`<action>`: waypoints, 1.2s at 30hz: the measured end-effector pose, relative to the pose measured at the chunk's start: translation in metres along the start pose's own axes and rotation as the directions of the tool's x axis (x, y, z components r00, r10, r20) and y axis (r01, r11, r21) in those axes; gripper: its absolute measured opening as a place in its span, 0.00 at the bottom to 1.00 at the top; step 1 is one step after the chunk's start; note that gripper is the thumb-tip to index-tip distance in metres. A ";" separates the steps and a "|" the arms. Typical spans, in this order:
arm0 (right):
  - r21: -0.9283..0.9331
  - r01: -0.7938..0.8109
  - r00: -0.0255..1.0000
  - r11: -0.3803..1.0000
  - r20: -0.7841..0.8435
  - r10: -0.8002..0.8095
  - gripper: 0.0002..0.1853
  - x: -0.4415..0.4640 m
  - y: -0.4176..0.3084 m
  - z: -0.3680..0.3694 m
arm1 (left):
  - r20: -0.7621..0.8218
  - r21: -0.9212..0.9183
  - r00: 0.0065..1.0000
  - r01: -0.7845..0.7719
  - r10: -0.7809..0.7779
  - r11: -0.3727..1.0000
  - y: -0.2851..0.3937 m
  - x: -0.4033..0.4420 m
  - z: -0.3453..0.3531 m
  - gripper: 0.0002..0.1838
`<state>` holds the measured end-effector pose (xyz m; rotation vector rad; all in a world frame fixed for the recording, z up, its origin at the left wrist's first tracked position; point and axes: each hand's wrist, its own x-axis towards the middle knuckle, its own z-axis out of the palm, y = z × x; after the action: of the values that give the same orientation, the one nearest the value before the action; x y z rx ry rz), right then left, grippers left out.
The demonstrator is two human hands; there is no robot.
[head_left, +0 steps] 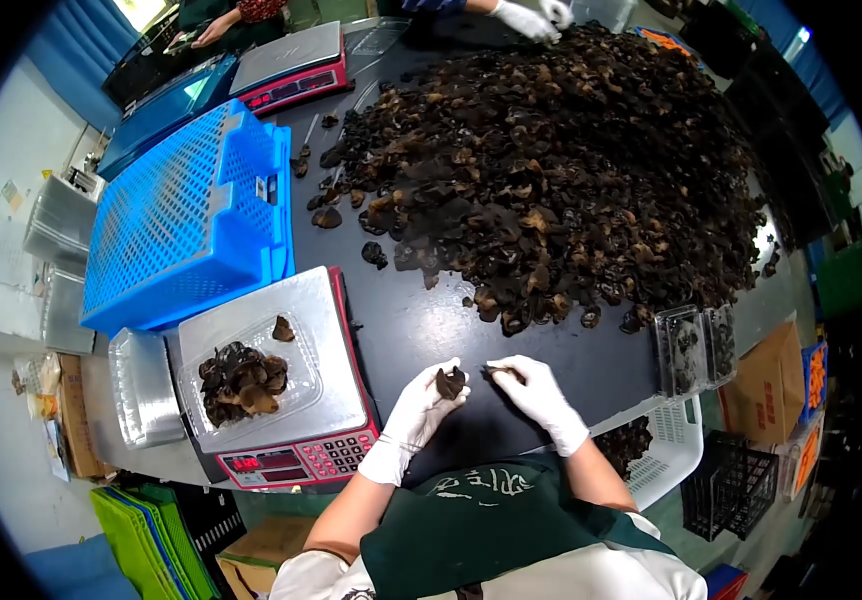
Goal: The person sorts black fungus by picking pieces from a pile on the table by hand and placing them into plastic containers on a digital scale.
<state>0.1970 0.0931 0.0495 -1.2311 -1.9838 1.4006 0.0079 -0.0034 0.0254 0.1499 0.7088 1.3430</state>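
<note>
My left hand [423, 405], in a white glove, holds a dark brown piece of fungus [450, 382] over the black table near its front edge. Just right of it, my right hand [539, 398], also gloved, pinches a small dark piece [501, 371] between thumb and fingers. A large heap of dark fungus [571, 180] lies beyond both hands. To the left, a scale [336, 350] with a red keypad bears a clear plastic tray [303, 385] with several fungus pieces [241, 380] in it.
Blue crates [166, 215] stand behind the scale, and stacked clear trays [141, 385] to its left. Clear boxes [683, 350] sit at the table's right edge above a white basket [676, 455]. Across the table are another scale [291, 65] and a co-worker's gloved hands [529, 20].
</note>
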 end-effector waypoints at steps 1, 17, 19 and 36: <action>0.034 0.023 0.997 0.999 0.080 -0.025 0.08 -0.003 -0.001 -0.013 | 0.041 -0.059 0.998 0.039 -0.036 0.997 0.004 -0.004 0.001 0.28; -0.430 0.111 0.942 0.896 -0.242 -0.233 0.25 0.031 -0.014 -0.036 | 0.024 0.806 0.883 -0.295 0.469 0.514 0.056 -0.063 0.064 0.16; -0.481 0.125 0.936 0.868 -0.233 -0.264 0.24 0.047 0.002 -0.013 | 0.165 0.934 0.715 -0.335 0.679 0.126 0.072 -0.073 0.056 0.15; 0.868 -0.430 0.901 0.249 0.430 0.057 0.21 0.019 0.011 0.005 | 0.357 0.856 0.373 0.236 0.856 -0.460 0.126 -0.098 0.014 0.27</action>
<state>0.1881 0.1071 0.0343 -0.6932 -0.5970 2.5130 -0.0956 -0.0577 0.1351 1.6618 2.8298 1.1055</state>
